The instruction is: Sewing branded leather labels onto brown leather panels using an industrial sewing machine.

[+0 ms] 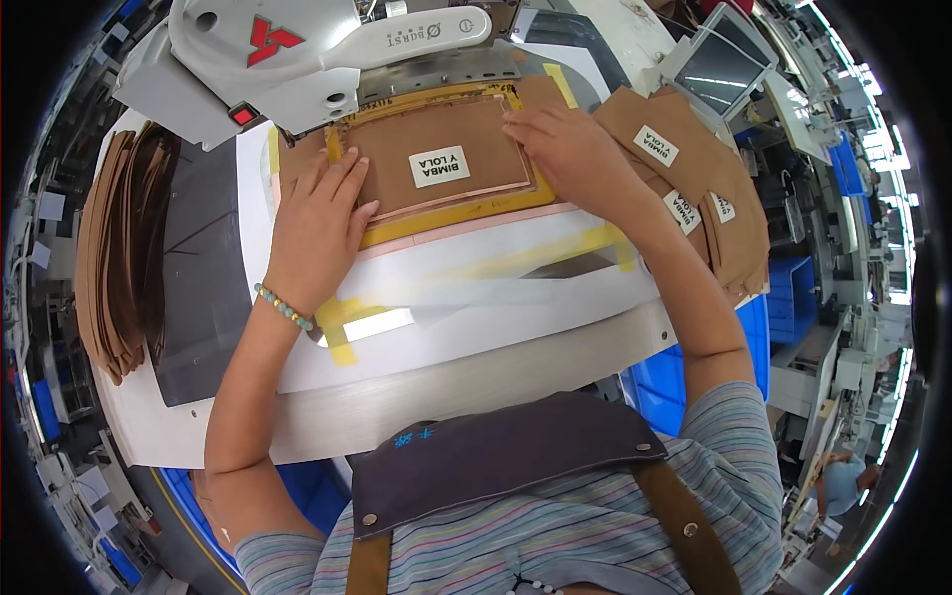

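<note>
In front of me a yellow rectangular template frame (451, 212) lies over a brown fabric piece (397, 185). A white label with dark lettering (439, 167) sits in the middle of that piece, inside the frame. My left hand (312, 223) rests flat on the frame's left side, its fingers spread and the thumb near the lower left corner. Across from it, my right hand (570, 154) lies on the frame's right side with fingers stretched out, their tips by the upper right corner. Neither hand visibly grips anything. The sewing machine's head (288, 64) stands over the frame's far edge.
A stack of brown pieces (119, 248) hangs over the table's left side. Several labelled brown pieces (729, 198) are piled at the right, near a tilted screen (719, 64). Yellow tape (535, 248) crosses the white sheet (476, 332). Blue bins (791, 297) stand beyond the table edge.
</note>
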